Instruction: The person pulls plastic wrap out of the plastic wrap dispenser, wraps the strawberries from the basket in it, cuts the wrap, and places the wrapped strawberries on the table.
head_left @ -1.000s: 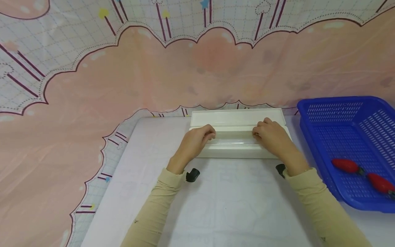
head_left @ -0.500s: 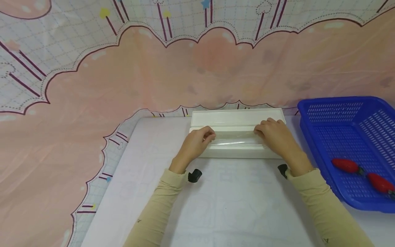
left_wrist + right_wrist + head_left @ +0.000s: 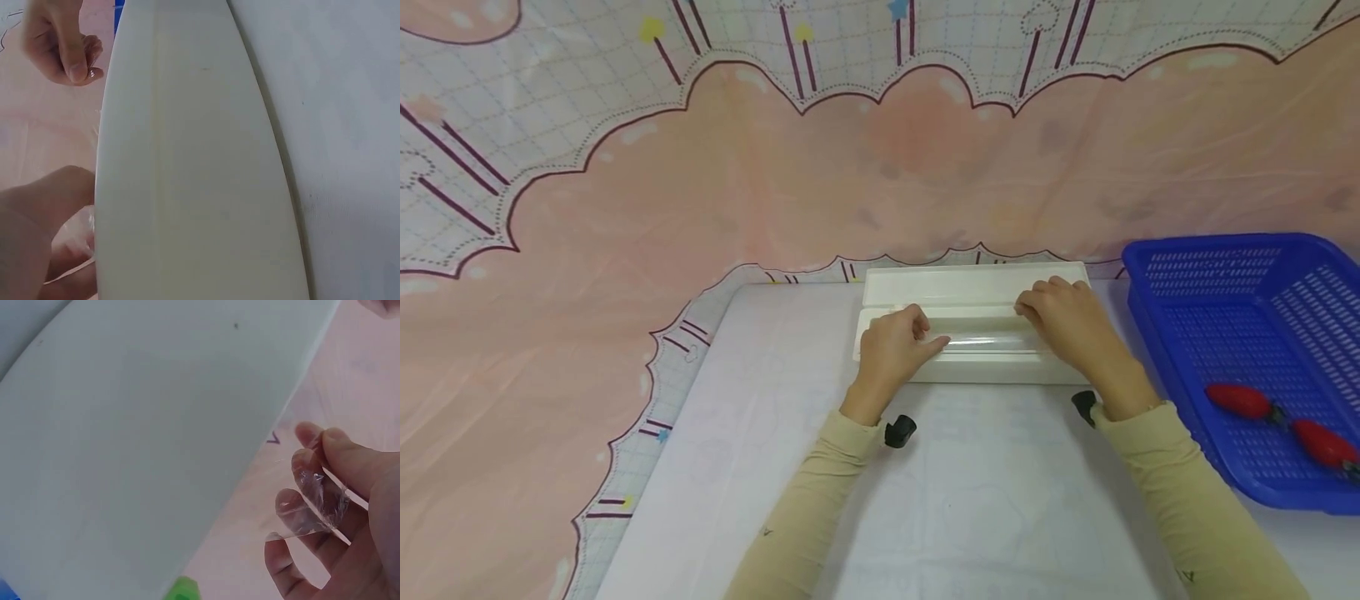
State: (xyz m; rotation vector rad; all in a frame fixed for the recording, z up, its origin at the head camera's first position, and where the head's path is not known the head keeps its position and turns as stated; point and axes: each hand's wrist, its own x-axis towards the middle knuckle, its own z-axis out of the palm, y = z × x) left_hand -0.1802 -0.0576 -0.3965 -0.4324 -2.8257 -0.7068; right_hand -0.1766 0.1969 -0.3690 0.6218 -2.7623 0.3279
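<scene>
A long white cling film dispenser (image 3: 1000, 369) stands at the far side of the white table, its lid (image 3: 955, 286) tipped back. A shiny clear film roll (image 3: 977, 333) lies inside. My right hand (image 3: 1063, 321) is over the box's right part. In the right wrist view, its thumb and forefinger pinch thin clear cling film (image 3: 319, 494), which drapes across the other fingers. Over the left part is my left hand (image 3: 891, 346), thumb and forefinger spread apart. The white box wall (image 3: 194, 156) hides part of that hand in the left wrist view.
A blue plastic basket (image 3: 1172, 392) stands at the right with two red pepper-like items (image 3: 1240, 402) in it. Small black devices (image 3: 900, 432) sit at the wrists. A patterned peach cloth (image 3: 820, 183) hangs behind the table. Something green (image 3: 183, 589) shows at the right wrist view's bottom edge.
My left hand has shifted slightly right and toward me, and its thumb has parted from the forefinger. My right hand has risen a little toward the lid.
</scene>
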